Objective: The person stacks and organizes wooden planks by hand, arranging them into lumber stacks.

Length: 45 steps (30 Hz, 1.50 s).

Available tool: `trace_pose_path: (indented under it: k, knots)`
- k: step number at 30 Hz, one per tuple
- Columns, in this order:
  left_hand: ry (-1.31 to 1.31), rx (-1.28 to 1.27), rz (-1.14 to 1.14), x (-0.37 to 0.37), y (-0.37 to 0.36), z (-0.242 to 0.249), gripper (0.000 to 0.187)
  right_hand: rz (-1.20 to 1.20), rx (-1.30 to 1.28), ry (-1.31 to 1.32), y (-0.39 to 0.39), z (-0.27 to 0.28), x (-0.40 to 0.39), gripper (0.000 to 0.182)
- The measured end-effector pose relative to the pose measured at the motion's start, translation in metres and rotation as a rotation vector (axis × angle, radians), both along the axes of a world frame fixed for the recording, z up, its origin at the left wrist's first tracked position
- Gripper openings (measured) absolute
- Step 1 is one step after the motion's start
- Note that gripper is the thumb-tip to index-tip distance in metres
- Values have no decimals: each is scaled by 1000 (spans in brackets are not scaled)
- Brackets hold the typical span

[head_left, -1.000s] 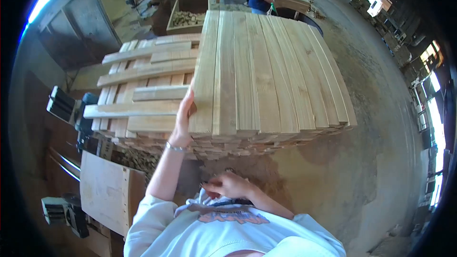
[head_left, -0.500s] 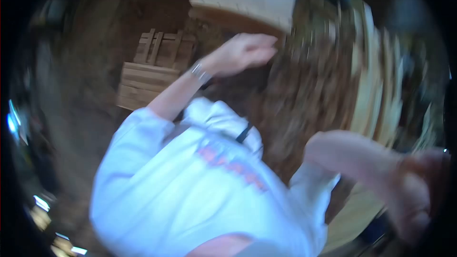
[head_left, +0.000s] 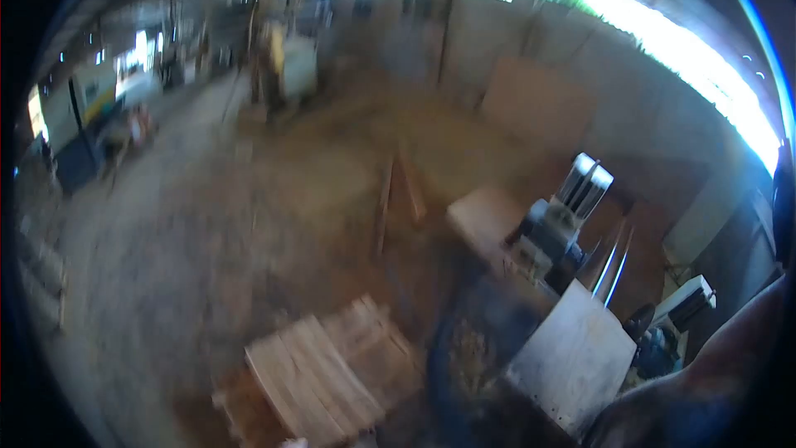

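Observation:
At the lower right edge, a blurred, skin-toned part of my right arm or hand (head_left: 734, 340) shows close to the camera; its fingers cannot be made out, nor anything in them. It is nearest to a pale flat panel (head_left: 576, 357) on a machine. Beyond the panel stands a machine head with a motor (head_left: 551, 236), and a second motor unit (head_left: 684, 303) is at its right. My left hand does not show. A stack of wooden boards (head_left: 319, 377) lies low in front, left of the machine.
Two long wooden strips (head_left: 398, 199) lie on the dusty floor. A brown sheet (head_left: 539, 99) leans on the back wall. Farther left are a post, a pale machine (head_left: 298, 66) and a dark cabinet (head_left: 76, 162).
The view has swung up from my body and the boards to the wider workshop. My left hand and white shirt have left view; my right arm is now only at the lower right edge.

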<state>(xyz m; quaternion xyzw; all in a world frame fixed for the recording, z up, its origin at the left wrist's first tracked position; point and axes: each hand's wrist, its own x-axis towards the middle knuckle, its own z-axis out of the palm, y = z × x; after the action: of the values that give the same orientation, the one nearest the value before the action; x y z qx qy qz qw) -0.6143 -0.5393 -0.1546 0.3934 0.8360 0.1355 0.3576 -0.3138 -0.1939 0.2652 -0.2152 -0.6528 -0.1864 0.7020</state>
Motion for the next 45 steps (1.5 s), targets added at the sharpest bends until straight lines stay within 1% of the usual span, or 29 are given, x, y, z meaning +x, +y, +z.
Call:
trace_pose_path:
  k: [1, 4, 6, 8, 9, 11, 12, 14, 15, 16, 17, 18, 19, 20, 21, 22, 24, 28, 30, 32, 34, 35, 37, 38, 39, 40, 42, 44, 45]
  knots:
    - [34, 89, 113, -17, -2, -30, 49, -30, 70, -4, 22, -5, -11, 23]
    - [-2, 166, 430, 22, -41, -56, 51, 165, 202, -100, 76, -29, -52, 24]
    - [-208, 25, 622, 42, -56, -60, 54, 362, 192, -93, 86, -70, -84, 25]
    - [-217, -58, 719, 36, -73, -112, 55, 499, 214, -70, 61, -121, -128, 26]
    - [-278, -86, 757, 42, -86, -144, 59, 584, 133, -100, 54, -152, -161, 26]
    - [-357, -74, 938, 21, -84, -183, 70, 747, -245, -147, 50, -230, -216, 27]
    - [-412, -171, 975, 4, -99, -226, 77, 794, -575, -226, 33, -288, -244, 27]
    - [-295, -80, 1176, -22, -112, -302, 76, 746, -1306, -534, 8, -419, -285, 28]
    - [-296, -96, 1208, -38, -114, -335, 76, 772, -1586, -704, 13, -498, -291, 51]
    - [-273, -40, 1281, -62, -109, -362, 75, 727, -1968, -775, 11, -591, -288, 61]
    - [-252, 5, 1349, -77, -108, -386, 73, 695, -2039, -894, 10, -688, -279, 65]
    - [-271, -35, 1369, -79, -109, -384, 73, 653, -2097, -1019, 6, -734, -276, 69]
    - [-433, 128, 1430, -85, -106, -391, 73, 644, -2118, -1045, 2, -758, -284, 69]
    - [-593, 311, 1479, -93, -104, -405, 72, 707, -2335, -1153, 0, -784, -297, 77]
    - [-597, 305, 1487, -99, -107, -408, 72, 774, -2550, -1248, -1, -800, -307, 85]
    - [-710, 352, 1484, -102, -114, -410, 72, 768, -2559, -1254, 1, -817, -312, 85]
    - [-835, 370, 1495, -84, -125, -422, 73, 1044, -2571, -1279, 9, -851, -310, 102]
    - [-902, 480, 1590, -49, -133, -429, 75, 1014, -2614, -1192, 2, -858, -312, 109]
    - [-833, 337, 1559, -63, -122, -434, 61, 992, -2579, -1132, 0, -854, -318, 107]
    - [-744, 307, 1474, -78, -112, -424, 57, 958, -2582, -1077, -2, -842, -304, 104]
    - [-767, 558, 1487, -106, -107, -420, 52, 849, -2810, -896, -1, -821, -299, 99]
    - [-752, 569, 1493, -121, -103, -422, 52, 747, -2776, -855, -4, -800, -293, 85]
    - [-770, 557, 1451, -146, -93, -419, 53, 646, -2794, -938, 5, -787, -271, 76]
    - [-762, 556, 1455, -153, -92, -419, 53, 652, -2851, -828, 10, -788, -245, 73]
    - [-769, 414, 1426, -161, -90, -420, 56, 658, -2900, -710, 10, -787, -224, 71]
    - [-773, 274, 1387, -168, -89, -421, 59, 727, -2902, -739, 5, -769, -216, 78]
    - [-778, 254, 1344, -169, -105, -437, 64, 790, -2890, -750, -8, -724, -204, 85]
    - [-864, 273, 1317, -164, -119, -450, 66, 716, -2628, -686, -30, -681, -189, 95]
    - [-847, 237, 1325, -160, -119, -433, 62, 688, -2609, -679, -36, -655, -182, 100]
